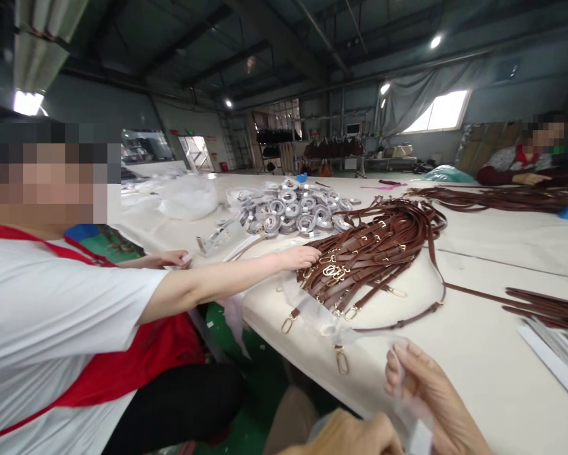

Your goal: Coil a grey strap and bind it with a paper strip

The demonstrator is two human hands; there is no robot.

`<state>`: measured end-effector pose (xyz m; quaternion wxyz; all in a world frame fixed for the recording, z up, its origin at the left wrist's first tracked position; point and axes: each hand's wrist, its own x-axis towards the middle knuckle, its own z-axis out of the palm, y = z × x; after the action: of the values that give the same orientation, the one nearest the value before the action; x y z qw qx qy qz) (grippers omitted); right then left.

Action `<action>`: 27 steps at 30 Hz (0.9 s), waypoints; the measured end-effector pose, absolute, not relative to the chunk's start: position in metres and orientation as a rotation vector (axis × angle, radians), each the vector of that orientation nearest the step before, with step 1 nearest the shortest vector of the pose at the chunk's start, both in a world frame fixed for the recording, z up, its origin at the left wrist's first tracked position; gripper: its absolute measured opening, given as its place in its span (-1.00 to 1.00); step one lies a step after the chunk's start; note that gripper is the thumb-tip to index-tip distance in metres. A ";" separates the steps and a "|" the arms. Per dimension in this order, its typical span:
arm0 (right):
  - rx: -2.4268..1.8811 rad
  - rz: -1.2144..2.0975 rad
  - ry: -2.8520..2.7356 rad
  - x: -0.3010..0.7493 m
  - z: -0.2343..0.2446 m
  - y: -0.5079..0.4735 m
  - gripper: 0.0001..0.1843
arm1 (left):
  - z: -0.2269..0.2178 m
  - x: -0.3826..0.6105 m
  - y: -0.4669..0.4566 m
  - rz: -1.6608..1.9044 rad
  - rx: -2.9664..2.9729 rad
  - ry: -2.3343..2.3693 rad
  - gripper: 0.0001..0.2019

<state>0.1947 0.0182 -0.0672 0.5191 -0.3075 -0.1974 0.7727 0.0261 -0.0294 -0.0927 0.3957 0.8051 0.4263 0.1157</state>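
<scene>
Right hand (435, 398): the fingers are bent and pinch a thin clear plastic piece (409, 414).

Left hand (345, 436): it sits low at the picture's bottom edge, close to the plastic — cut off, so I cannot tell if it grips or is let go.

Plastic: soft, shiny and see-through, with a crumpled look. It hangs between the hands, over the edge of a long white table (483, 373).

Straps: a big heap of brown leather straps (373, 253) lies on the table just past the hands. Gold clasps (331, 272) sit bunched at one end. One clasp (341, 360) lies near the table's edge.

Co-worker: a person in a white shirt and red apron (51, 316) sits at the left. That person's hand (297, 256) reaches across and touches the straps — this arm (217, 284) lies between the person and the round rolls.

Other things: a pile of round silver rolls in clear bags (288, 205) lies beyond the straps. A puffy clear bag (189, 197) sits further left. More brown straps (544, 306) lie to the right, beside white strips (553, 354).

Far off: a second person (515, 165) sits at the table's far end, by another row of straps (487, 199). Brown bags (333, 148) hang on a rack by the wall.
</scene>
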 end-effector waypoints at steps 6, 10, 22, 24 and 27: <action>-0.826 1.706 -0.478 0.223 -0.060 0.010 -0.64 | -0.109 0.007 -0.054 0.195 1.778 1.011 -0.65; -0.873 1.688 -0.560 0.223 -0.062 -0.001 -0.63 | -0.084 -0.003 -0.064 0.018 1.558 0.994 -0.69; -1.081 1.734 -1.210 0.195 -0.090 -0.064 -0.54 | -0.058 0.023 -0.012 0.974 0.399 0.761 -0.66; -1.164 1.733 -1.317 0.197 -0.112 -0.075 -0.52 | -0.049 0.021 0.001 1.117 0.311 0.817 -0.76; -1.218 1.769 -1.516 0.197 -0.140 -0.088 -0.56 | -0.040 0.010 0.011 1.243 0.337 0.853 -0.75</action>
<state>0.1969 -0.0875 -0.1399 0.2537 -0.4480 -0.5580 0.6508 0.0104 0.0107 -0.0400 0.7163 0.1521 0.3854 0.5615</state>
